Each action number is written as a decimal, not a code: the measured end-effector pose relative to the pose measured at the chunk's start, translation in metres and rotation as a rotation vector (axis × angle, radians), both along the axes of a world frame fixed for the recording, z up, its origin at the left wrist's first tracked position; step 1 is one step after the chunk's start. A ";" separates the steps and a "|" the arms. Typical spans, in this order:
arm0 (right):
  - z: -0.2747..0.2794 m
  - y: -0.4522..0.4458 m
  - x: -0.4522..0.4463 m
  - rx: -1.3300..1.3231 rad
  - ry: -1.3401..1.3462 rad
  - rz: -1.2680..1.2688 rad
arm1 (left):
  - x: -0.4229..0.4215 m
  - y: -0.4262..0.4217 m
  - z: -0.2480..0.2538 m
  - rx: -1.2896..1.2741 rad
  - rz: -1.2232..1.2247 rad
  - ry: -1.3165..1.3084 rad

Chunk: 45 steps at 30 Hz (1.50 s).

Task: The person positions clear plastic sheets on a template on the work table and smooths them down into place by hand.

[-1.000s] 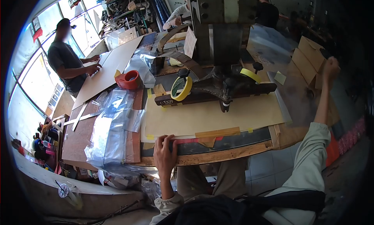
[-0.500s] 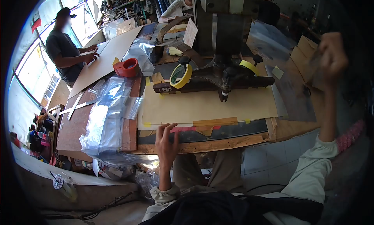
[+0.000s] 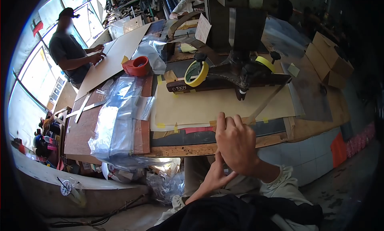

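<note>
Right hand point(image 3: 236, 141) sits on the near side of the bar point(image 3: 218, 85), knuckles up, fingers bent and pointing toward it. Whether those fingers are clamped on the strip point(image 3: 269, 101) is hidden. That strip slants from just beyond the fingers to the bar's right end; it looks thin, light and flexible, probably easiest to take by its near end.

Under the bar and toward the person lies the sheet point(image 3: 192, 107), flat on the desk point(image 3: 180, 150). It seems light and rather stiff, likely to slide or crease, so the near edge looks the better hold, with the fingers spread.

Left hand point(image 3: 214, 178) is lower, farther from the bar than the right, thumb splayed from the fingers. Their tips go behind the right hand; I cannot tell whether they touch it or grip anything. Both forearms angle up toward the bar.
</note>
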State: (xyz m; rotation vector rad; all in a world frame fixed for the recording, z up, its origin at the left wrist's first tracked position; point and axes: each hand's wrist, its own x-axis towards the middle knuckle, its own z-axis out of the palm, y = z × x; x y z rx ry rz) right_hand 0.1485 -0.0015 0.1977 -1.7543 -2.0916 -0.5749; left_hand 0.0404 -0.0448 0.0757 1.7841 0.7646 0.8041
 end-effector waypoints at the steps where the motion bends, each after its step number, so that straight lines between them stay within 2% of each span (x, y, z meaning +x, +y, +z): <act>1: -0.016 0.007 -0.002 0.015 0.060 -0.008 | -0.002 0.000 -0.002 -0.029 -0.032 0.006; 2: -0.027 0.011 -0.005 0.029 0.121 -0.017 | -0.004 -0.001 -0.005 -0.057 -0.064 0.013; 3: -0.030 0.012 -0.006 -0.180 0.265 -0.051 | -0.004 -0.002 -0.012 -0.256 -0.039 -0.110; 6: -0.044 0.011 -0.016 -0.008 0.545 0.141 | -0.005 -0.003 -0.034 -0.302 0.077 -0.220; 7: -0.047 0.009 -0.017 -0.045 0.626 0.258 | -0.004 -0.006 -0.037 -0.370 0.129 -0.280; 10: -0.038 -0.006 -0.016 -0.005 0.728 0.388 | -0.013 -0.005 -0.037 -0.644 0.177 -0.399; 11: -0.041 -0.013 -0.010 -0.065 0.794 0.410 | -0.016 -0.003 -0.033 -0.620 0.191 -0.415; 14: -0.030 -0.042 0.021 -0.374 0.504 0.173 | -0.028 -0.001 -0.007 -0.548 0.238 -0.479; 15: -0.036 -0.048 0.033 -0.406 0.429 0.119 | -0.032 0.000 -0.003 -0.499 0.339 -0.449; 17: -0.049 -0.059 0.057 -0.473 0.277 -0.001 | -0.050 0.006 0.002 -0.470 0.384 -0.382; 21: -0.076 -0.070 0.092 -0.470 0.183 -0.304 | -0.083 0.017 0.001 -0.351 0.381 -0.190; 23: -0.081 -0.074 0.099 -0.501 0.196 -0.346 | -0.076 0.019 0.006 -0.305 0.430 -0.164; 25: -0.086 -0.072 0.106 -0.479 0.187 -0.377 | -0.063 0.020 0.023 -0.276 0.461 -0.175; 28: -0.096 -0.055 0.122 -0.391 0.148 -0.424 | -0.052 0.025 0.024 0.004 0.461 0.073; 29: -0.097 -0.044 0.129 -0.376 0.137 -0.442 | -0.048 0.024 0.033 -0.048 0.472 0.110; 32: -0.094 -0.016 0.143 -0.368 0.135 -0.466 | -0.040 0.035 0.037 0.504 0.537 0.398; 33: -0.092 -0.009 0.145 -0.366 0.138 -0.469 | -0.037 0.034 0.037 0.367 0.558 0.379; 34: -0.093 -0.004 0.145 -0.363 0.140 -0.471 | -0.035 0.033 0.037 0.403 0.550 0.433; 37: -0.099 -0.001 0.157 -0.276 0.236 -0.251 | -0.032 0.032 0.027 0.456 0.508 0.569; 40: -0.093 -0.016 0.153 -0.238 0.280 -0.254 | -0.030 0.026 0.023 0.495 0.409 0.752; 45: -0.101 -0.045 0.139 -0.290 0.267 -0.248 | -0.027 0.025 0.015 0.485 0.435 0.829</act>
